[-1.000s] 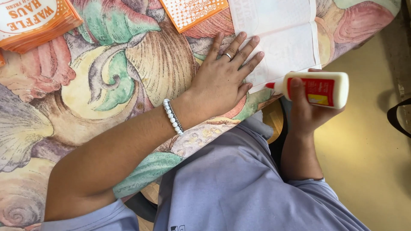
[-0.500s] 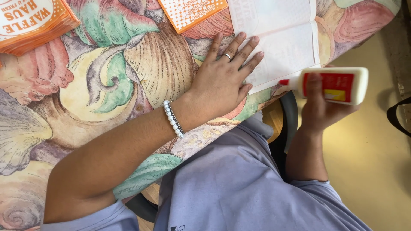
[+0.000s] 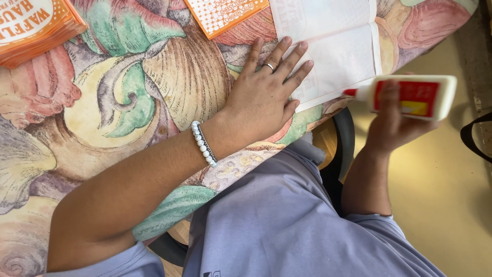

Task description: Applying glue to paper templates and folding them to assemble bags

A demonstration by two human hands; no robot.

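A white glue bottle (image 3: 410, 96) with a red label and red nozzle is held on its side in the right hand (image 3: 392, 128), just off the table's near edge, nozzle pointing toward the corner of a white folded paper sheet (image 3: 333, 46). The right hand is closed around the bottle's body, one finger laid across the label. The left hand (image 3: 264, 97) is spread open and pressed flat, palm on the patterned tablecloth (image 3: 128, 102), fingertips (image 3: 302, 65) resting on the lower left part of the sheet; nothing is gripped by it. A ring and a beaded bracelet (image 3: 204, 143) are worn on that side.

The bottle is judged light, of squeezable plastic, smooth but not slippery; a hold around the mid-body is judged best, so that flow can be metered by pressure. The sheet is judged thin, limp and easily creased or shifted, hence held down flat rather than pinched.

Orange printed paper pieces (image 3: 225, 14) lie near the sheet's far side; a stack of similar orange pieces (image 3: 36, 25) lies well apart, at the far left.
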